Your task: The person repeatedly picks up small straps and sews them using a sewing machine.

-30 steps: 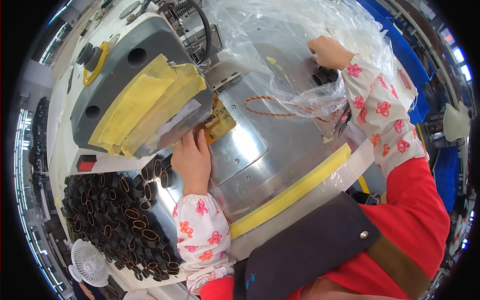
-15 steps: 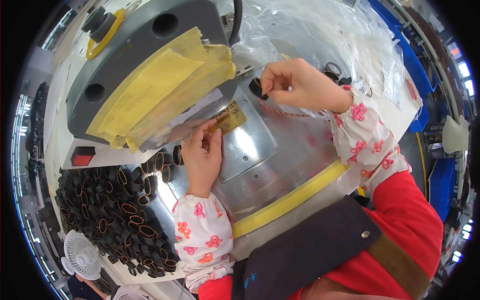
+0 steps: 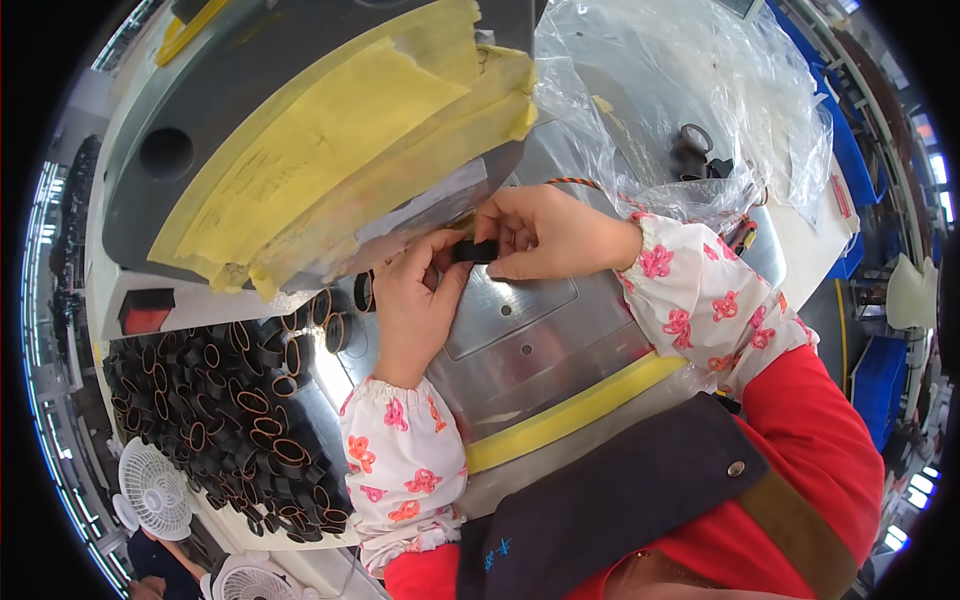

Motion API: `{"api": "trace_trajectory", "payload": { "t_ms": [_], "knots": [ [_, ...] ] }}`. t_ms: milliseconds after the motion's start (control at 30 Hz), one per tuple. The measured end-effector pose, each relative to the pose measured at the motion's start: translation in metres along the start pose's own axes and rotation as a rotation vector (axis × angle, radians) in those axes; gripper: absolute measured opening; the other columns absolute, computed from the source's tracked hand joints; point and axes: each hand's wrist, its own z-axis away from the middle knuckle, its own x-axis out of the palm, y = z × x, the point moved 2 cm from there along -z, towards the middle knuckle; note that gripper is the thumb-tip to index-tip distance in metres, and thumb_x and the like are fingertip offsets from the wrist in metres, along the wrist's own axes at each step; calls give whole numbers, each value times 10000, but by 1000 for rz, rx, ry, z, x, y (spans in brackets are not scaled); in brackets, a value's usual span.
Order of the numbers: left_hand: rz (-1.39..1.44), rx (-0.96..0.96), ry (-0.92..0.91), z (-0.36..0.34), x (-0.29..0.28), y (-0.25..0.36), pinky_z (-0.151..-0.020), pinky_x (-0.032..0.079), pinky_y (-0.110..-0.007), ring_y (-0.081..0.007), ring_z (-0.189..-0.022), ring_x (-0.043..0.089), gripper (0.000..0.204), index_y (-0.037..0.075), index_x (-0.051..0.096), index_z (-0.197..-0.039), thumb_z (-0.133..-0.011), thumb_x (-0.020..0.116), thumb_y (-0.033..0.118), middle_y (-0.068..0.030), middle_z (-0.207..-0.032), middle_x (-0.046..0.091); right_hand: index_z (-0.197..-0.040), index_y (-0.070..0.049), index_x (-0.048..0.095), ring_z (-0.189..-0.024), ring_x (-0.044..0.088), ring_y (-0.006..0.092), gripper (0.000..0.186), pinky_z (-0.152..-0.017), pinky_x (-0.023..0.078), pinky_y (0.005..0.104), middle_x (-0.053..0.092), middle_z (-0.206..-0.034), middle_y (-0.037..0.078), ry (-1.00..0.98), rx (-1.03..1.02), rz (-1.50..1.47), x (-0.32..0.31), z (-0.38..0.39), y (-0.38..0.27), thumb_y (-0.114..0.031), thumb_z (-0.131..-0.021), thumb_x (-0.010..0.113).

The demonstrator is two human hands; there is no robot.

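Note:
A short black ring [image 3: 476, 252] is between my two hands, at the front lower edge of the grey machine head. My right hand [image 3: 560, 235] pinches it from the right with thumb and fingers. The fingers of my left hand [image 3: 412, 305] are closed at its left end, thumb toward me. Behind the ring, most of an amber-yellow piece [image 3: 462, 222] is hidden by my hands and the machine. Below both hands lies a shiny metal plate [image 3: 540, 310] with screws.
The grey machine head [image 3: 90, 215], covered with yellow masking tape [image 3: 330, 130], overhangs the work spot. Many black rings [image 3: 230, 400] are heaped at left. Clear plastic film [image 3: 640, 80], a few rings [image 3: 690, 150] and a twisted cable [image 3: 575, 183] lie at right. A yellow strip [image 3: 570, 412] edges the front.
My right hand has moved left and toward me, bringing the black ring to my left hand. My left hand has shifted slightly right. The view has drawn closer to the machine.

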Motion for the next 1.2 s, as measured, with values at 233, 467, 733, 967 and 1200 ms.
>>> {"api": "trace_trajectory", "payload": {
  "t_ms": [233, 467, 733, 967, 1200],
  "knots": [
    [125, -210, -27, -1, -1, 0, -487, 362, -262, -128, -501, 490, 197, 43, 639, -833, -676, 733, 117, -35, -575, 550, -856, -14, 570, -661, 561, 104, 155, -554, 447, 224, 570, -752, 46, 291, -337, 266, 1, -1, 5, -11, -726, 654],
    [-35, 65, 15, 0, -8, -1, -514, 376, -317, -214, -512, 505, 186, 18, 615, -738, -724, 707, 179, -105, -578, 541, -915, -12, 556, -590, 555, 159, 242, -527, 444, 265, 572, -752, 70, 304, -252, 184, 17, -2, 5, -16, -703, 675],
    [171, -206, -25, -1, -2, -2, -526, 387, -308, -203, -510, 498, 125, 37, 629, -803, -726, 690, 114, -81, -603, 553, -978, -25, 537, -528, 516, 151, 299, -488, 419, 270, 589, -777, 80, 329, -430, 427, 20, -3, 8, -24, -702, 651],
    [7, 82, 31, 0, -1, -7, -488, 373, -236, -101, -510, 475, 234, 28, 640, -946, -730, 696, 98, -40, -610, 562, -938, -25, 552, -535, 516, 153, 271, -496, 422, 250, 596, -786, 75, 362, -410, 360, 17, -2, 7, 2, -691, 659],
    [146, -136, 42, 0, -2, -6, -515, 402, -247, -126, -520, 496, 237, 33, 650, -936, -725, 710, 123, -73, -659, 606, -831, 3, 591, -686, 588, 191, 128, -569, 467, 260, 590, -825, 103, 385, -472, 316, 8, -4, 9, 19, -726, 661]
  ]
}}
